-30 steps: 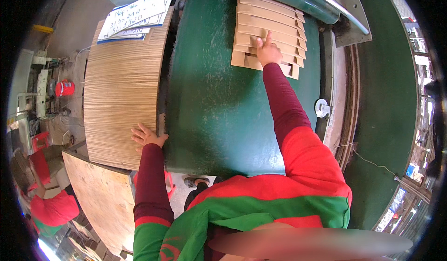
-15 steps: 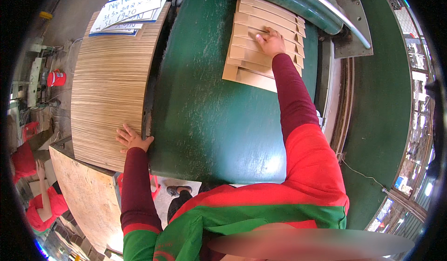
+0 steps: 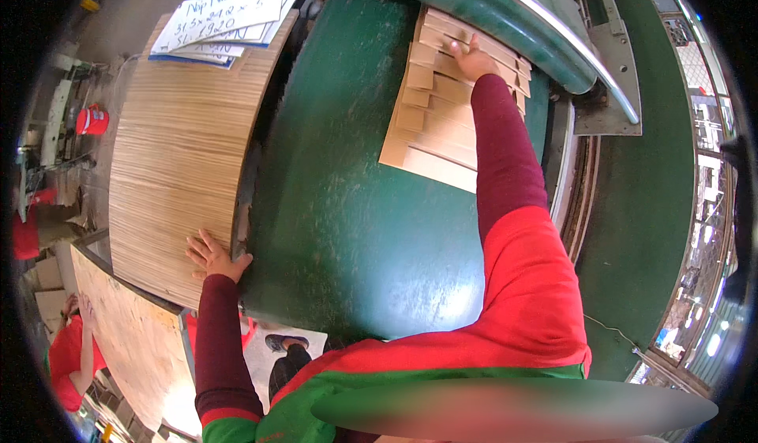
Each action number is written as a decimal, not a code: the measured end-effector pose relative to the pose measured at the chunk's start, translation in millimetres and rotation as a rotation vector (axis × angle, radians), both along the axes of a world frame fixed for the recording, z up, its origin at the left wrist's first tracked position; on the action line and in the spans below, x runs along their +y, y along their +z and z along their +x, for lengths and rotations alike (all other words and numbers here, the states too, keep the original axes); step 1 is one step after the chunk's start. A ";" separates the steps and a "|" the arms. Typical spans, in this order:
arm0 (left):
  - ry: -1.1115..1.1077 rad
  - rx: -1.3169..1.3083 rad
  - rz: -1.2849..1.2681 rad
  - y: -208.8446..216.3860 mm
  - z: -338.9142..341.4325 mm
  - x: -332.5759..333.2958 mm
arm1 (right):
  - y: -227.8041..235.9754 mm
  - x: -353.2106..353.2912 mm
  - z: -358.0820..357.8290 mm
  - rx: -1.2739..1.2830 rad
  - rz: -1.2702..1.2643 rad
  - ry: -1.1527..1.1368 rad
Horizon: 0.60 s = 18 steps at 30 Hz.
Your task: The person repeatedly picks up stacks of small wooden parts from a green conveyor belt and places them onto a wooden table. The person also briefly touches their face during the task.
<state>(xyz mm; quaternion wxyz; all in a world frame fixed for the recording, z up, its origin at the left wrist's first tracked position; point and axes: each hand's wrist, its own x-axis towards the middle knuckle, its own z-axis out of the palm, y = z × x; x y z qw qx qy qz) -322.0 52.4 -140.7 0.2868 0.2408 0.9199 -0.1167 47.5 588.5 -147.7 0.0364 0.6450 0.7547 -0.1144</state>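
Observation:
Overlapping flat pieces of brown cardboard [image 3: 410,141] lie like shingles on a green belt [image 3: 339,206], close to its far end. My right hand [image 3: 476,62] rests on the far part of them, fingers apart and gripping nothing; my forearm hides part of their right side. Beside the belt on the left, my left hand [image 3: 216,261] lies spread on the near right corner of a brown streaked, wood-look surface [image 3: 181,151]. Its thumb reaches over the edge toward the belt.
A green roller [image 3: 521,24] with a metal bar crosses beyond the cardboard. Handwritten white sheets [image 3: 225,20] lie on the streaked surface's far end. A pale plywood panel [image 3: 134,324] stands nearer, and a person in red [image 3: 75,356] has hands at its left edge. A red bucket [image 3: 92,120] is far left.
My right hand has slid farther over the cardboard, toward the roller. My left hand stays on the streaked surface. The view has shifted a little; the person at left has moved closer to the plywood.

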 end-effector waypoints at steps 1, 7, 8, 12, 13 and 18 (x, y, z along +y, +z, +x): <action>-0.006 0.003 0.006 -1.1 -0.3 -1.2 | -2.5 -0.8 0.1 -0.013 0.012 -0.016; -0.013 0.027 0.020 -6.1 -0.4 -4.5 | -6.9 -30.0 9.8 -0.022 0.013 0.038; -0.021 0.030 0.022 -6.5 -0.5 -4.6 | -7.0 -36.2 12.1 -0.005 0.014 0.033; -0.027 0.022 0.012 -6.4 -1.7 -3.7 | -9.3 -54.9 20.7 0.102 0.013 0.043; -0.027 0.031 0.011 -6.3 -1.8 -3.4 | -10.3 -57.9 22.0 0.151 0.015 0.046; -0.030 0.037 0.047 -8.1 -2.9 -6.1 | -20.7 -84.7 19.6 0.103 0.163 0.110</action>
